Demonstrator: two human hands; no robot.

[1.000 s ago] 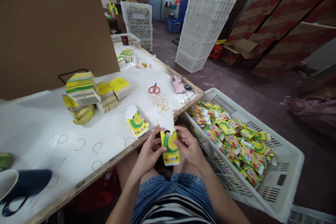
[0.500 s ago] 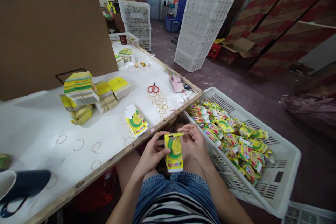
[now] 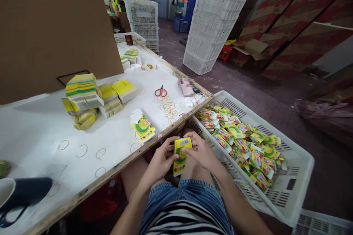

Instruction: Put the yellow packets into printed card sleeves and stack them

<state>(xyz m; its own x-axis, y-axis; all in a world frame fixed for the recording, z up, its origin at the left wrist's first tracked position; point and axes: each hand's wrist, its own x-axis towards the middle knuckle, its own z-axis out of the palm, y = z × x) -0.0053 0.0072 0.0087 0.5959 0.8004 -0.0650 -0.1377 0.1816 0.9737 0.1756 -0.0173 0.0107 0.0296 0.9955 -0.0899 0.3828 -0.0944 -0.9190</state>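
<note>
A small yellow and green cardboard box (image 3: pixel 180 165) is held upright above my lap, its barcode end turned toward me at the top. My left hand (image 3: pixel 163 158) grips its left side between thumb and fingers. My right hand (image 3: pixel 199 150) closes on the upper right, with the thumb pressed across the front near the barcode. Just beyond, on the white table (image 3: pixel 121 136), lies a short stack of flat boxes (image 3: pixel 143 125) in the same print. To my right a white plastic crate (image 3: pixel 299 169) holds many such yellow boxes (image 3: pixel 244 143).
Red-handled scissors (image 3: pixel 160 91) and loose rubber bands (image 3: pixel 169 108) lie on the table, behind the flat stack. Bundles of flat cartons (image 3: pixel 82 91) sit farther left. A dark blue mug (image 3: pixel 30 191) is at near left. Tall stacked white crates (image 3: pixel 215 25) stand on the floor.
My right hand came away from the box's top, then returned to it. The white top flap has gone from view, and the barcode panel now faces me.
</note>
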